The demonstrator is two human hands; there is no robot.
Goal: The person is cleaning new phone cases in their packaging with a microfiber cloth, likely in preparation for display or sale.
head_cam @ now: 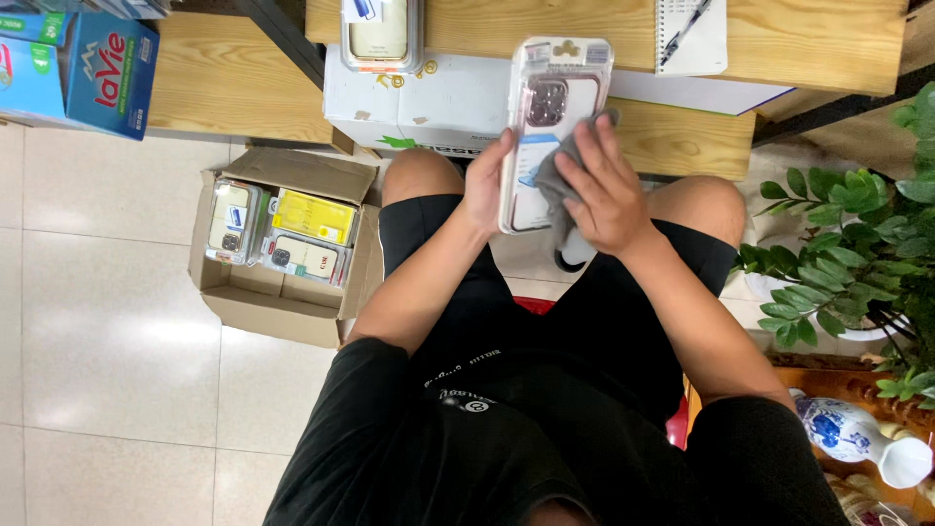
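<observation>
A: Where is the phone case package [551, 117] compared with the hands?

B: It stands between them, above the knees, with its long axis pointing away from the person toward the wooden table [779, 44]. The left hand [484, 183] closes on its left edge, near the lower half.

A: And the right hand [596, 185]?

B: It presses a grey cloth [553, 185] on the front face, fingers bent around it. The right hand covers more of the package. The lower end of the package is probably hidden by the cloth; I cannot see it well.
</observation>
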